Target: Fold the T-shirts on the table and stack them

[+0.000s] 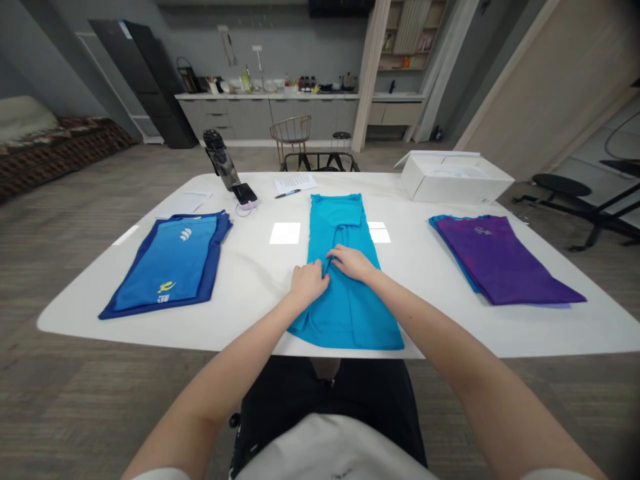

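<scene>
A turquoise shirt (373,313) lies lengthwise in front of me, its sides folded in to a long strip. Its lower edge reaches the near side of the table. My left hand (309,281) rests on the middle of the shirt, fingers closed on a bit of the fabric. Just right of it, my right hand (351,262) is also closed, pinching the cloth near the centre line. Both sets of fingertips almost meet, with a raised fold of fabric between them.
Folded blue shirts (187,253) are stacked on the white table (260,313) at left. A purple folded shirt (500,260) tops another pile at right. Toward the back are a bottle (223,160), a phone (245,193), a pen (288,194), papers (296,182) and an open white box (453,181).
</scene>
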Available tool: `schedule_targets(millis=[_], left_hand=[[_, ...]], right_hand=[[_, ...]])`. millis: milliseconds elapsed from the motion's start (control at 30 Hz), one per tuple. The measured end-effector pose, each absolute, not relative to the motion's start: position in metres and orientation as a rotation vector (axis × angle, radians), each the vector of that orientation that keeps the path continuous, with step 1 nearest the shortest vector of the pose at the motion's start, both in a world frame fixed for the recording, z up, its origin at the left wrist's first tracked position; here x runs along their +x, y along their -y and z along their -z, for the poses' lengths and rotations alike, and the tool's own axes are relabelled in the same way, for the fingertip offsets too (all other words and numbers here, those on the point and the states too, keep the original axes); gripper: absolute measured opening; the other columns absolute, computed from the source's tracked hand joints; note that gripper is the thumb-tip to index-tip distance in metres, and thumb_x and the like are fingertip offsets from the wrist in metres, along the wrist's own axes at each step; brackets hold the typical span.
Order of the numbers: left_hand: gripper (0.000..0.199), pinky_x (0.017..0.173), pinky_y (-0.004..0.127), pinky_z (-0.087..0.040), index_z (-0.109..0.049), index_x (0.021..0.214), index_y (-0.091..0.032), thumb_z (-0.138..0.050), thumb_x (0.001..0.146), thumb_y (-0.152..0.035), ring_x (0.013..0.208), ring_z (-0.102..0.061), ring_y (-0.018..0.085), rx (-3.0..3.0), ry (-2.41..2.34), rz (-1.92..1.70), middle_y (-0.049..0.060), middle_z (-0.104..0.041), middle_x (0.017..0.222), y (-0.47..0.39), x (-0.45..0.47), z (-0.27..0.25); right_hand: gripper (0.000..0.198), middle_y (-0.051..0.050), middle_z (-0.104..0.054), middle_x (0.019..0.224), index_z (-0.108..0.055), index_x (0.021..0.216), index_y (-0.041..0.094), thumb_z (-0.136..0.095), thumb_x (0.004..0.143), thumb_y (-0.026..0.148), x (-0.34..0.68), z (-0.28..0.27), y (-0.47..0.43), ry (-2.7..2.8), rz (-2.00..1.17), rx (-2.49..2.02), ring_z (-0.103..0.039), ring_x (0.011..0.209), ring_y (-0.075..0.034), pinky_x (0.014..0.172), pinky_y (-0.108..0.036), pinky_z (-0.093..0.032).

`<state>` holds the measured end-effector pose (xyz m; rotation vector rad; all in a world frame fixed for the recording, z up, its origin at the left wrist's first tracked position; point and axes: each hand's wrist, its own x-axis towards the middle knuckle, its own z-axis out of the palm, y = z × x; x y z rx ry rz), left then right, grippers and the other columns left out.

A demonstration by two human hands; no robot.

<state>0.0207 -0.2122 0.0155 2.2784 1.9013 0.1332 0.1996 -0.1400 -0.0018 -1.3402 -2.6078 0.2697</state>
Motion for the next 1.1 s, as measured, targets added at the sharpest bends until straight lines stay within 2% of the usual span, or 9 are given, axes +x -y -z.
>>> schedule_targets(millis=[167,300,433,600,767,867,1000,1100], left_hand=[[0.024,0.085,0.039,-0.049,-0.062,0.111,-0.021,-0.045,0.097,-0.032,0.098,-0.071,0.029,2.258,-1.941,-0.119,0.011,-0.074,0.103,0.237,0.014,-0.024],[0.027,0.080,0.036,-0.051,-0.059,0.118,-0.022,-0.041,0.101,-0.034,0.097,-0.072,0.027,2.260,-1.927,-0.268,0.011,-0.072,0.110,0.254,0.011,-0.027],[0.029,0.078,0.040,-0.052,-0.059,0.118,-0.019,-0.050,0.097,-0.037,0.096,-0.072,0.033,2.267,-1.945,-0.174,0.015,-0.071,0.111,0.274,0.009,-0.027],[0.027,0.080,0.043,-0.051,-0.062,0.113,-0.016,-0.042,0.098,-0.022,0.094,-0.072,0.034,2.277,-1.948,-0.137,0.018,-0.072,0.100,0.298,0.005,-0.029],[0.025,0.076,0.033,-0.050,-0.058,0.122,-0.024,-0.046,0.101,-0.032,0.082,-0.069,0.023,2.032,-1.673,-0.724,0.004,-0.069,0.085,0.301,0.005,-0.032],[0.022,0.070,0.027,-0.048,-0.059,0.118,-0.023,-0.047,0.101,-0.030,0.073,-0.063,0.016,1.792,-1.459,-0.941,-0.001,-0.063,0.078,0.296,0.009,-0.029],[0.021,0.066,0.025,-0.047,-0.062,0.114,-0.023,-0.051,0.098,-0.030,0.070,-0.058,0.013,1.663,-1.388,-0.983,-0.001,-0.063,0.088,0.302,0.015,-0.018],[0.038,0.073,0.029,-0.050,-0.055,0.129,-0.023,-0.061,0.093,-0.034,0.077,-0.062,0.015,1.747,-1.411,-0.934,0.003,-0.066,0.106,0.322,0.020,-0.011]], right_hand=[[0.035,-0.006,-0.064,0.122,-0.064,0.134,0.029,-0.055,0.101,0.024,0.189,-0.004,0.167,2.677,-0.278,-1.286,-0.065,0.104,-0.020,0.083,-0.025,-0.045],[0.027,-0.006,-0.065,0.116,-0.070,0.120,0.026,-0.051,0.101,0.021,0.180,-0.011,0.181,2.704,-0.166,-1.315,-0.066,0.099,-0.020,0.078,-0.026,-0.045],[0.027,-0.006,-0.066,0.118,-0.070,0.117,0.025,-0.050,0.101,0.019,0.180,-0.017,0.187,2.624,-0.117,-1.371,-0.066,0.101,-0.020,0.079,-0.026,-0.045],[0.025,-0.007,-0.066,0.122,-0.071,0.117,0.023,-0.052,0.100,0.021,0.192,-0.016,0.193,2.571,-0.137,-1.508,-0.065,0.105,-0.021,0.083,-0.027,-0.047],[0.027,-0.007,-0.064,0.123,-0.067,0.125,0.024,-0.057,0.101,0.027,0.200,-0.013,0.207,2.563,-0.183,-1.442,-0.065,0.104,-0.020,0.083,-0.025,-0.046],[0.029,-0.006,-0.063,0.122,-0.065,0.127,0.024,-0.061,0.100,0.032,0.199,-0.013,0.218,2.575,-0.179,-1.321,-0.065,0.103,-0.018,0.084,-0.025,-0.045],[0.024,-0.007,-0.063,0.120,-0.068,0.121,0.023,-0.055,0.104,0.034,0.199,-0.012,0.231,2.543,-0.164,-1.300,-0.065,0.103,-0.018,0.085,-0.024,-0.044],[0.024,-0.007,-0.063,0.121,-0.070,0.119,0.023,-0.051,0.105,0.031,0.204,-0.011,0.234,2.538,-0.159,-1.316,-0.065,0.104,-0.018,0.084,-0.024,-0.045]])
